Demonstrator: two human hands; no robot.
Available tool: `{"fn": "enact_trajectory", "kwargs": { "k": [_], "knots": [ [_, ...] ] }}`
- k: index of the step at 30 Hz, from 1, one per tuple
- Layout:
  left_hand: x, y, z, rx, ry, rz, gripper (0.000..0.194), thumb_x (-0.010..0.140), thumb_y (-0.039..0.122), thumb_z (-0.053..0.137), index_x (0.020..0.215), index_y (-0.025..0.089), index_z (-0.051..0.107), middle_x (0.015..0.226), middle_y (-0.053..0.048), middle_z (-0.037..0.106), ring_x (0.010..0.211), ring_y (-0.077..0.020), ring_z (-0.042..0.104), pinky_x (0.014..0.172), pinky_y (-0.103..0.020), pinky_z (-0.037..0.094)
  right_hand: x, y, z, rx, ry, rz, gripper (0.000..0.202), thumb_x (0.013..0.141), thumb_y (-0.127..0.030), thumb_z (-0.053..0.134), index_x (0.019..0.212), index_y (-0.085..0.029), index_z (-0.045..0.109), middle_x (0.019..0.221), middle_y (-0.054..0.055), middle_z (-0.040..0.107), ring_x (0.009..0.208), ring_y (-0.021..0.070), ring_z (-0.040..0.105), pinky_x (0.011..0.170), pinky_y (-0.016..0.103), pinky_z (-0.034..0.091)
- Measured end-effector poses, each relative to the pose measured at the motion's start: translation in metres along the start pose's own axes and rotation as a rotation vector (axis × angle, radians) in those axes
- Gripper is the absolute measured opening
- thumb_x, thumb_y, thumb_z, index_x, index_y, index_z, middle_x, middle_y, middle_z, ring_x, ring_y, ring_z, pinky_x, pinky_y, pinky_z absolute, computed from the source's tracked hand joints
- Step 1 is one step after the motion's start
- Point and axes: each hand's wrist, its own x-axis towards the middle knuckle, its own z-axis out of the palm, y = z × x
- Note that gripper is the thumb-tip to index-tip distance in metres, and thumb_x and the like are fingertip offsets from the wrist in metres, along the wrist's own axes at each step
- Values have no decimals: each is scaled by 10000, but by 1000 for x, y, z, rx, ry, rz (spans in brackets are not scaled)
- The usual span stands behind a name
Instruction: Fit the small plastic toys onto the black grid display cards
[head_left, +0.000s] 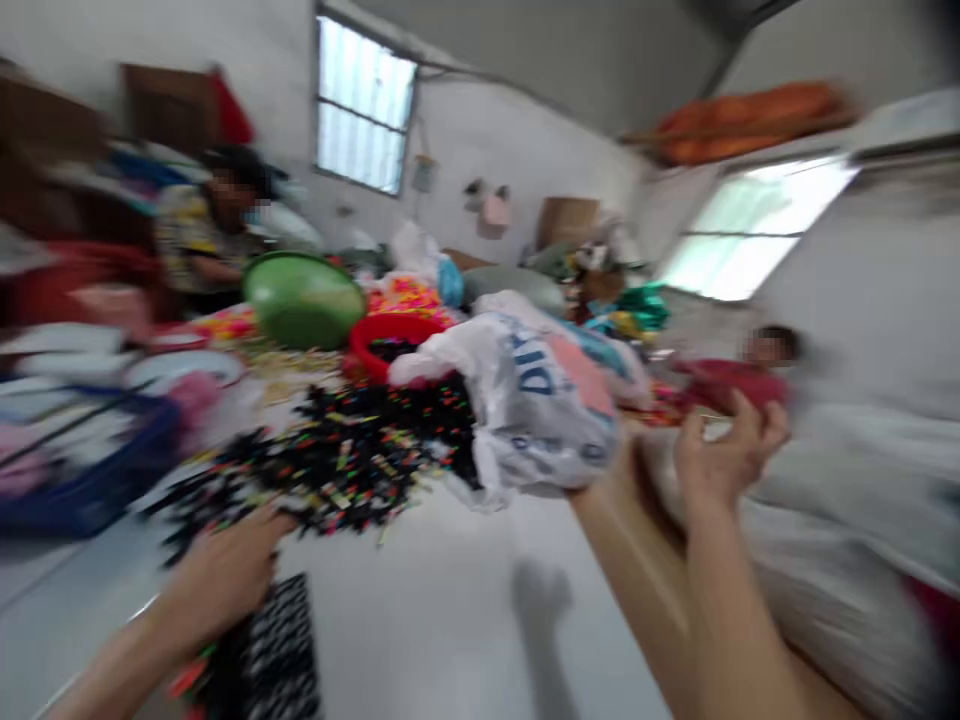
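Note:
My left hand (232,560) is at the lower left, at the near edge of a loose pile of small black pieces with bright coloured tips (352,455). Its fingers look curled together; blur hides what they hold, if anything. Just below it lies a black tray with a grid of small cells (283,640), partly cut off by the frame. My right hand (727,450) is raised at the right, beyond the table edge, its fingers apart and bent, with nothing visible in them. A white printed plastic bag (540,400) sits between the hands, on the table's right edge.
On the white table (450,600) stand a red basin (390,330) and a tilted green basin (304,300). A blue crate (82,480) is at the left. One person (206,235) works at the far left; another (772,345) is at the right, behind white sacks (847,550).

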Motion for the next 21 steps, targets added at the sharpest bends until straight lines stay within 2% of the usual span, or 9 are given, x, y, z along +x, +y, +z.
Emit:
{"fn": "enact_trajectory", "kwargs": {
  "k": [2, 4, 7, 10, 13, 15, 17, 19, 21],
  "knots": [
    [-20, -3, -6, 2, -90, -78, 459, 739, 27, 381, 1131, 150, 587, 1229, -94, 568, 1144, -210, 523, 1009, -340, 382, -65, -33, 55, 181, -224, -231, 468, 784, -270, 473, 1243, -180, 454, 1342, 162, 314, 1269, 289, 308, 1019, 443, 291],
    [-18, -1, -8, -48, -92, -126, 474, 710, -4, 384, 1103, 155, 595, 1194, -81, 590, 1113, -201, 540, 998, -334, 386, -138, -85, 104, 354, -524, -441, 412, 771, -265, 490, 1167, -156, 513, 1255, 174, 423, 1175, 289, 423, 958, 438, 370],
    [-9, -2, -5, -142, -36, -168, 480, 686, -23, 386, 1069, 168, 605, 1135, -62, 619, 1081, -193, 549, 976, -323, 397, -225, -176, 153, 447, -821, -629, 408, 730, -212, 555, 1135, -158, 559, 1205, 137, 493, 1088, 233, 499, 924, 351, 414],
    [-9, -4, -1, -203, -5, -172, 488, 686, -27, 367, 1056, 184, 605, 1098, -45, 630, 1053, -182, 553, 952, -312, 407, -261, -255, 187, 430, -973, -695, 507, 755, -196, 553, 1254, -154, 477, 1285, 131, 432, 1120, 224, 464, 932, 340, 397],
    [-10, -4, -1, -221, -31, -171, 495, 662, -36, 361, 1026, 187, 613, 1060, -38, 635, 1017, -174, 563, 929, -297, 413, -267, -303, 210, 438, -990, -692, 474, 775, -201, 562, 1240, -149, 489, 1261, 136, 441, 1086, 237, 462, 897, 356, 401],
    [-7, -2, -3, -215, -66, -186, 510, 641, -48, 356, 1016, 181, 616, 1043, -40, 638, 1003, -174, 568, 914, -288, 417, -267, -316, 211, 444, -1003, -720, 309, 807, -196, 535, 1108, -148, 581, 1191, 131, 486, 1044, 238, 467, 865, 358, 401],
    [-4, 1, -5, -197, -87, -206, 527, 628, -60, 348, 1020, 170, 616, 1034, -48, 640, 996, -182, 571, 900, -290, 422, -270, -311, 197, 461, -1008, -777, 187, 851, -202, 489, 967, -173, 633, 1134, 102, 519, 1030, 229, 456, 852, 345, 390],
    [-4, 3, -5, -177, -89, -221, 527, 631, -66, 335, 1012, 162, 620, 1013, -57, 644, 976, -190, 580, 877, -295, 430, -280, -286, 168, 499, -997, -879, 188, 881, -204, 457, 945, -208, 633, 1131, 68, 525, 1037, 215, 439, 853, 327, 377],
    [-5, 3, -5, -164, -66, -210, 513, 646, -65, 325, 997, 159, 624, 1000, -62, 649, 958, -192, 589, 864, -296, 433, -295, -245, 130, 549, -972, -1011, 207, 888, -183, 450, 1011, -236, 608, 1132, 52, 530, 1016, 202, 444, 846, 318, 374]
  ]
}}
